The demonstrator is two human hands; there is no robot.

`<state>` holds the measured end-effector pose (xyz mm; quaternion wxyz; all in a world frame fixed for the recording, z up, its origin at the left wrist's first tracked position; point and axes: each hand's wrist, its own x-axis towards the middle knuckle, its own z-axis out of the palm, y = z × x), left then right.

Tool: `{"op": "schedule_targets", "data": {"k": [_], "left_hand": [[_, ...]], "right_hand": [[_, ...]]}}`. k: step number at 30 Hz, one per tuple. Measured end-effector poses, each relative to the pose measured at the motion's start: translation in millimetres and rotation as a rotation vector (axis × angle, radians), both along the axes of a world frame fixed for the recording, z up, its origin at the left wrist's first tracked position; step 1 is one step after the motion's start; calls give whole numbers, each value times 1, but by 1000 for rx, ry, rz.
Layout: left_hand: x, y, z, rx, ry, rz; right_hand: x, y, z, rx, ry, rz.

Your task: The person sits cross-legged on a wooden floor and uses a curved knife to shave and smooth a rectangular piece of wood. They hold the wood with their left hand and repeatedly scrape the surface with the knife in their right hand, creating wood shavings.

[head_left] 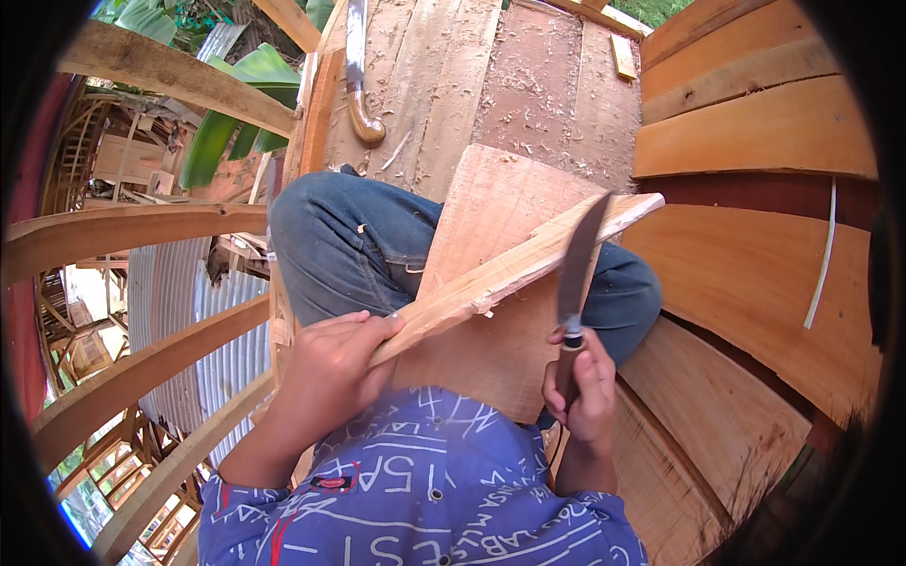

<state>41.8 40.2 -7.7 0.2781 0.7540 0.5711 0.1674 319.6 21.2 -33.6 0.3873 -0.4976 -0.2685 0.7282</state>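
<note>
Currently, L hand [344, 354] is clamped on the near end of the wooden strip [510, 274], which slants over a flat board [500, 174]; R hand [583, 382] is closed round the handle of the knife [583, 250]. Status (est.): shaving is partway; the strip's pale edge looks cut, w/ a ragged curl [483, 305] approx. mid-length, so some trimming prob. remains. Shavings [397, 151] litter the plank floor [472, 57]. Not verifiable: knife-to-strip contact, the gripped end, the strip's underside, fine knife-edge detail (blurred).
</note>
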Motion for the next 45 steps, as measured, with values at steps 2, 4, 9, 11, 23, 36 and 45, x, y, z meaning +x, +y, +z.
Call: {"op": "schedule_targets", "data": {"k": [2,4,9,11,23,36,45], "left_hand": [[0,1,0,-2,4,-7],[0,1,0,15,4,-14],[0,-1,-1,27,-1,0],[-1,0,-1,20,-6,-4],[-1,4,1,7,12,3],[-6,17,5,-44,-18,2],[-11,22,4,-82,-53,18]], "right_hand": [[-8,-5,-5,79,-29,211],[-5,-6,-4,48,-89,313],[3,0,-5,-13,73,64],[4,-2,-3,-31,95,179],[6,3,-21,369,-468,57],[-5,11,-35,313,-332,-99],[-11,22,-35,267,-214,-128]]}}
